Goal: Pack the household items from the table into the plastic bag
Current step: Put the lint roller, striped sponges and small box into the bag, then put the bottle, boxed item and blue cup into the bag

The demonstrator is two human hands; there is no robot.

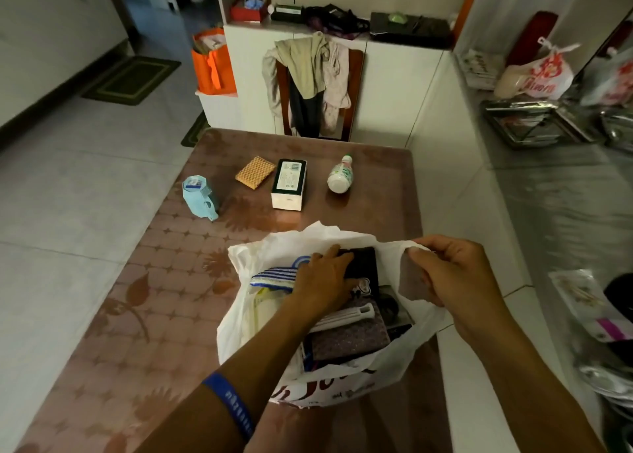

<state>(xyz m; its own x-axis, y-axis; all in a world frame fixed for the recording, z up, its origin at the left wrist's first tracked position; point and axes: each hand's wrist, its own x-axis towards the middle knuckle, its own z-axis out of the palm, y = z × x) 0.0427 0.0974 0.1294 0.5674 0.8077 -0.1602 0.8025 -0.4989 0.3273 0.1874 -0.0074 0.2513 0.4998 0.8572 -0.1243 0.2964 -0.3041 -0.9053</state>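
Plastic bag (404, 360), white with red lettering, stands open near the near right corner of the brown flower-patterned tabletop (144, 315), already holding a blue-and-white striped cloth (274, 276), a dark patterned pouch (349, 344) and a white plastic handle (346, 317). The right hand (455, 281) has its grip pinched shut on the bag's right rim, holding the mouth wide. The left hand (322, 281) reaches inside, its grip closed on a flat black item (363, 264). Towards the far edge lie a white-and-black carton (289, 184), a light blue pack (200, 197), a white bottle (339, 175) on its side and a tan woven pad (255, 172).
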